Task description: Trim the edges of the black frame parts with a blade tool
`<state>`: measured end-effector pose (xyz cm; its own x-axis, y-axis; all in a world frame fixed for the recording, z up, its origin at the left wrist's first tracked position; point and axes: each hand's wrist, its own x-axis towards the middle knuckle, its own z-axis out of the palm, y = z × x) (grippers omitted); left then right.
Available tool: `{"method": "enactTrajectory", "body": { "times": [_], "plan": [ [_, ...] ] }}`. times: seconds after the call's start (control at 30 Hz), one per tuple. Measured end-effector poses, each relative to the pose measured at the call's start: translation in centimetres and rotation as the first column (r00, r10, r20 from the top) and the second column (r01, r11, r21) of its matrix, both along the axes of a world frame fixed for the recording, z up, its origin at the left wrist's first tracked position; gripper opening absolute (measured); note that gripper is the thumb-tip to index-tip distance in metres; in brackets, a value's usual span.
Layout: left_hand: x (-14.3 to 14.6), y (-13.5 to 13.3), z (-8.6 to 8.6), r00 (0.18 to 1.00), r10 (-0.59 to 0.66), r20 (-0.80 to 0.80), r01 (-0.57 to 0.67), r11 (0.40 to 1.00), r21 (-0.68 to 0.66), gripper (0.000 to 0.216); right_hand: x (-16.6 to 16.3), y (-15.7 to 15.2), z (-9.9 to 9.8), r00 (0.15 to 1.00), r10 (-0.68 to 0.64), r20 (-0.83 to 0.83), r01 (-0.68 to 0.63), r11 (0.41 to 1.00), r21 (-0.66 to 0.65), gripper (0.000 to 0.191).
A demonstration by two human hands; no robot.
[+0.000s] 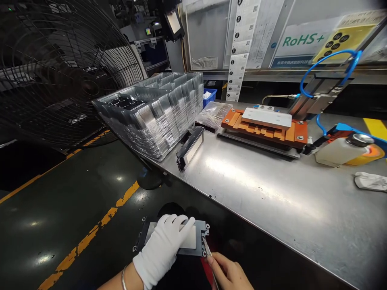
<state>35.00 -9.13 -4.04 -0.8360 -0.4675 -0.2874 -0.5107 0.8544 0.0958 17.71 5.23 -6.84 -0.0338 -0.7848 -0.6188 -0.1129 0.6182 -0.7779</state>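
My left hand (165, 245), in a white glove, grips a dark rectangular plastic part (198, 237) with a pale panel on its face and ring-shaped lugs at the corners. The fingers lie across the panel and cover much of it. Bare and closed, my right hand (228, 272) pinches a slim metal knife-like tool (207, 246). Its tip is at the part's right edge, near the notches there; whether it touches is too fine to tell. Both hands are in front of the steel bench. A similar dark part (190, 149) with a pale panel stands on the bench.
Wrapped clear plastic trays (163, 121) are stacked at the bench's left, with dark parts inside. An orange fixture (263, 129) with blue air hoses stands behind the steel bench (256, 185). At right are a bottle (341, 149) and a white glove (370, 181). A large fan (90, 86) is at left.
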Motion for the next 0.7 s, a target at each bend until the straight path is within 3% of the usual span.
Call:
{"method": "enactTrajectory", "body": {
  "times": [0.3,0.5,0.7],
  "plan": [
    [0.08,-0.02,-0.21,0.999,0.026,-0.030,-0.026,1.000,0.005,0.094,-0.56,-0.43,0.92,0.999,0.054,-0.004,-0.054,0.998,0.015,0.053],
    [0.09,-0.16,-0.27,0.999,0.027,-0.032,-0.027,1.000,0.003,0.097,-0.75,-0.26,0.85,0.997,-0.074,0.038,0.072,0.996,0.051,0.056],
    [-0.01,0.13,-0.06,0.999,0.028,-0.046,-0.030,0.999,-0.037,0.096,-0.85,-0.39,0.88,0.997,-0.018,0.080,0.017,1.000,0.018,0.056]
  ]
}}
